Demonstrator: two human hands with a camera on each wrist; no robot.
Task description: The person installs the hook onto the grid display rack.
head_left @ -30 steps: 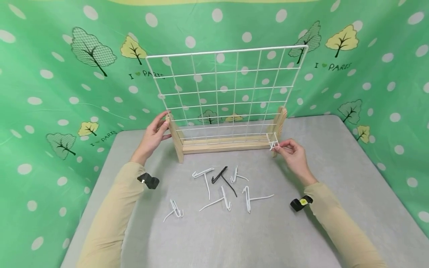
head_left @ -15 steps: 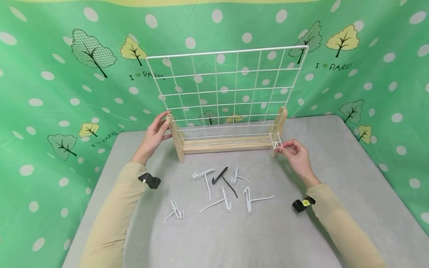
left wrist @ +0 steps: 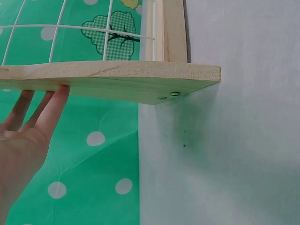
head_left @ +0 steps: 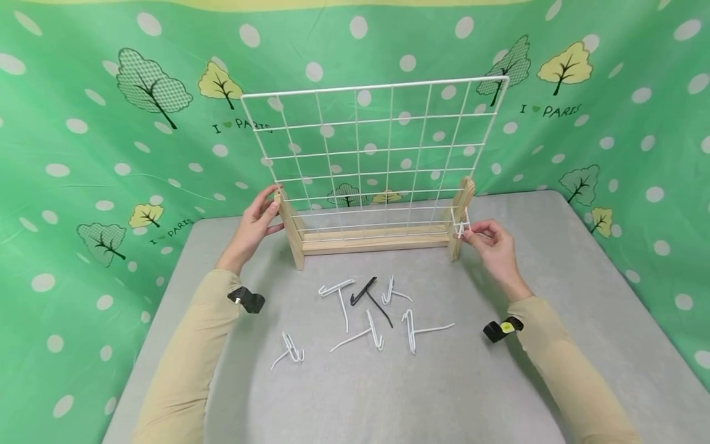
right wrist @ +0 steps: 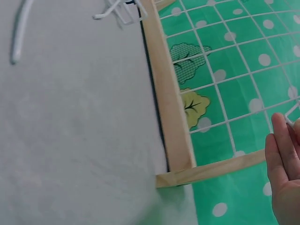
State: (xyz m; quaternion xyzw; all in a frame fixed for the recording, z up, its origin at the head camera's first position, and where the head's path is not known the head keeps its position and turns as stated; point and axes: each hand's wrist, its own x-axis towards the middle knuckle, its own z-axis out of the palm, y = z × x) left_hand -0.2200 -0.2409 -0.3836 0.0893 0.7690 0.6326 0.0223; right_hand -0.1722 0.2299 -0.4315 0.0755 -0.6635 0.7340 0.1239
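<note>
A white wire grid panel (head_left: 377, 84) stands in a wooden stand (head_left: 371, 239) at the back of the grey table (head_left: 388, 394). My left hand (head_left: 256, 223) rests on the stand's left upright (head_left: 289, 228). In the left wrist view its straight fingers (left wrist: 51, 112) lie against the wood (left wrist: 122, 79). My right hand (head_left: 490, 240) pinches a small white wire hook (head_left: 461, 225) at the grid's lower right corner, beside the right upright (head_left: 463, 197). The right wrist view shows only a bit of that hook (right wrist: 291, 110) above the fingers (right wrist: 281, 154).
Several loose white hooks (head_left: 413, 327) and one black hook (head_left: 368, 293) lie on the table in front of the stand; another white one (head_left: 291, 348) lies nearer the left arm. A green dotted cloth (head_left: 83, 154) hangs behind and at both sides.
My right hand has carried the white hook a little up and to the right, from the base's right end to the grid's lower right corner. The left hand has stayed on the left upright.
</note>
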